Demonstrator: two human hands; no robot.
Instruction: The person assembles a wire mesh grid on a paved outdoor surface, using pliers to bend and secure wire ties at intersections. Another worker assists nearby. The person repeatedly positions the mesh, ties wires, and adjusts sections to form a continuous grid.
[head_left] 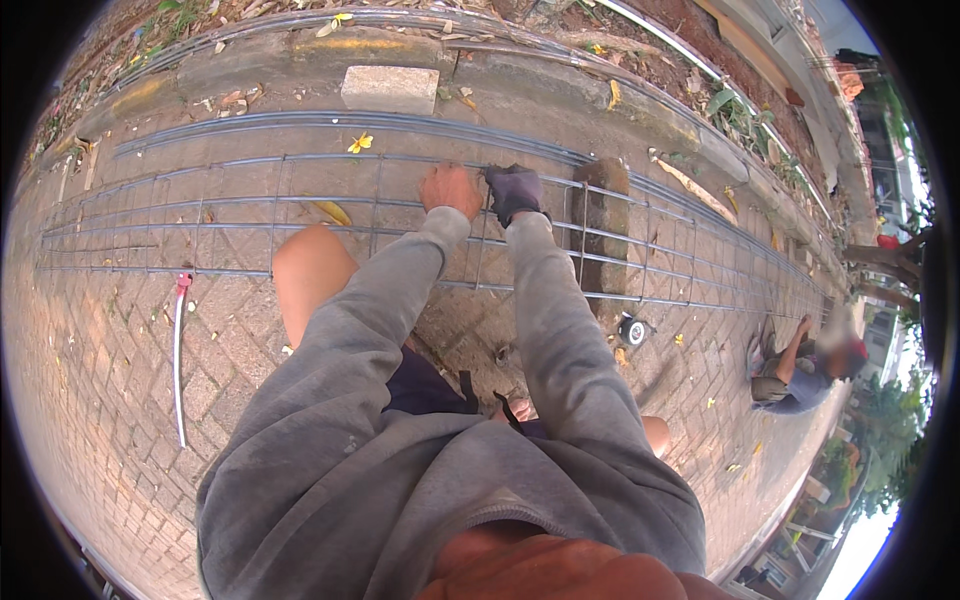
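Note:
A long frame of steel bars (330, 201) with thin cross ties lies in front of me, running left to right. At its far long bar my bare left hand (449, 191) is closed, with its fingers curled over the bar. Close beside it, my right hand (515, 192) wears a dark glove and is closed at the same bar, next to a cross tie. What sits inside the gloved fingers is hidden. Under the frame, just right of my right hand, stands a brown block (603, 235).
Loose steel bars (330, 121) lie beyond the frame, before a kerb (560, 85) and a pale block (390, 90). A red-ended pale rod (180, 360) lies left. A round black-and-white tool (633, 331) rests near the block. Another person (800, 375) crouches at the frame's far right end.

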